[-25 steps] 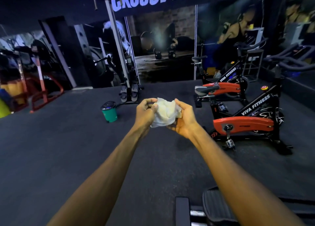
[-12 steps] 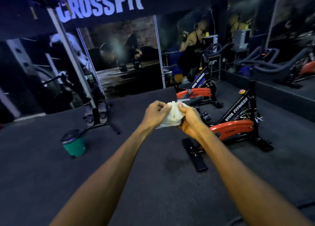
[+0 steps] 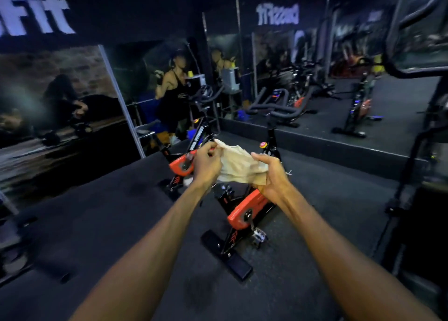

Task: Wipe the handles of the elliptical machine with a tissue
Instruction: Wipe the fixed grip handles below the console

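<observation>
holding a crumpled tissue between both hands

curling round the upper left edge of the tissue [image 3: 238, 164], the fingers of the left hand [image 3: 206, 163] pinch it against the thumb, knuckles turned toward the camera. the right hand [image 3: 271, 175] has its fingers bent round the lower right part of the same tissue, thumb lying along the top, so the pale, creased sheet is stretched loosely between the two hands. both forearms reach out from the bottom of the view, held up in the air above the dark floor [image 3: 109, 223].

directly below and behind the hands stand two exercise bikes with red covers: a nearer bike [image 3: 244, 214] under the right hand, and a farther bike [image 3: 184, 163] just past the left hand. at the right edge, close to the camera and blurred, rises a dark machine frame [image 3: 412, 42] with curved bars; whether these are the handles to be wiped cannot be told. neither hand touches it. mirrors [image 3: 278, 66] line the far wall.
</observation>
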### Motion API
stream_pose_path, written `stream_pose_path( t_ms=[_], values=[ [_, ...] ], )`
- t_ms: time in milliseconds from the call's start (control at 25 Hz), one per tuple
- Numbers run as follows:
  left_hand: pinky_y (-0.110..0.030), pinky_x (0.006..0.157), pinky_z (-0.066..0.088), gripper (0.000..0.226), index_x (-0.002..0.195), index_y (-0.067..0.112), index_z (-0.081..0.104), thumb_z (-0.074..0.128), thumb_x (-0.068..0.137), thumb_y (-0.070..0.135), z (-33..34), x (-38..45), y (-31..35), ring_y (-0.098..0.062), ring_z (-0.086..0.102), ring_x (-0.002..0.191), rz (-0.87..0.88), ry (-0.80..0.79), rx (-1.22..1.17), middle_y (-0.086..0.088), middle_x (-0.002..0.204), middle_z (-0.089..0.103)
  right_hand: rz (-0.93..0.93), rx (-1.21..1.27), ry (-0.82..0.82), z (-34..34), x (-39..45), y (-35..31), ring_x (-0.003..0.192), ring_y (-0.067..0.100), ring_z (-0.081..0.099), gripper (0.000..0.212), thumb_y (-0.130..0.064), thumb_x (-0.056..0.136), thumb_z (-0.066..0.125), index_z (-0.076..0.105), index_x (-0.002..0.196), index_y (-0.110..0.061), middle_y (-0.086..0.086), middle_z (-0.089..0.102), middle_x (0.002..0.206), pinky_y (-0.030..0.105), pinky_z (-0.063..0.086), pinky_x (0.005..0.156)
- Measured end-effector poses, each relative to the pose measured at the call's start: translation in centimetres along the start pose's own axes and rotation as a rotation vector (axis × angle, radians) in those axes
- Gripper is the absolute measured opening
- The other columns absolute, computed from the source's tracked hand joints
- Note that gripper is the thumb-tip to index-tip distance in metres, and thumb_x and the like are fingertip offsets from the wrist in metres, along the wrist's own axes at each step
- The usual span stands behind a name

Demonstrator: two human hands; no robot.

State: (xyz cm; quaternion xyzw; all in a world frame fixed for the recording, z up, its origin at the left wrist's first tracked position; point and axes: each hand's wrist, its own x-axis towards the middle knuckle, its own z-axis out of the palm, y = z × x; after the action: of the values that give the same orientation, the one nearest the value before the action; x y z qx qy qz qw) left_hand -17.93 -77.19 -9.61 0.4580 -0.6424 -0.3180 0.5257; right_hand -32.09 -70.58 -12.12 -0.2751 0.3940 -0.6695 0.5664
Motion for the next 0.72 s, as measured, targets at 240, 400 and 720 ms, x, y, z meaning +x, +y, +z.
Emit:
stream_pose_path(
  t_ms=[240, 400, 720],
  values=[
    [-0.027, 0.077, 0.048, 0.013, 0.087, 0.014, 0.065, 0.057, 0.096, 0.008, 8.9, 9.2, -1.2, -0.015, 0.058, 0.083, -0.019, -0.308, -0.245, 0.003, 0.08, 0.064, -0.1, 0.337, 0.183, -4.9, 5.4, -1.8, 0.079, 0.029, 0.065, 0.035, -0.016, 0.081, 0.05, 0.068, 0.106, 0.001, 0.018, 0.068, 0.102, 0.03, 0.056, 0.062],
    [-0.04, 0.085, 0.052, 0.013, 0.085, 0.021, 0.066, 0.058, 0.095, 0.022, 17.8, 12.9, -0.9, -0.018, 0.06, 0.085, 0.022, -0.549, -0.247, -0.002, 0.087, 0.068, -0.195, -0.124, 0.725, -10.2, 10.4, -4.0, 0.058, 0.016, 0.057, 0.016, -0.004, 0.082, 0.062, 0.065, 0.097, -0.006, 0.011, 0.067, 0.088, 0.021, 0.047, 0.046],
    [-0.04, 0.08, 0.051, 0.012, 0.1, 0.015, 0.061, 0.05, 0.101, 0.018, 37.3, 18.7, 5.0, -0.015, 0.058, 0.083, 0.415, -0.908, -0.171, -0.001, 0.09, 0.064, -0.549, -0.523, 1.01, -20.2, 22.1, -12.8, 0.081, 0.021, 0.067, 0.016, -0.023, 0.092, 0.058, 0.066, 0.077, -0.02, 0.002, 0.072, 0.084, 0.034, 0.051, 0.07]
  ],
)
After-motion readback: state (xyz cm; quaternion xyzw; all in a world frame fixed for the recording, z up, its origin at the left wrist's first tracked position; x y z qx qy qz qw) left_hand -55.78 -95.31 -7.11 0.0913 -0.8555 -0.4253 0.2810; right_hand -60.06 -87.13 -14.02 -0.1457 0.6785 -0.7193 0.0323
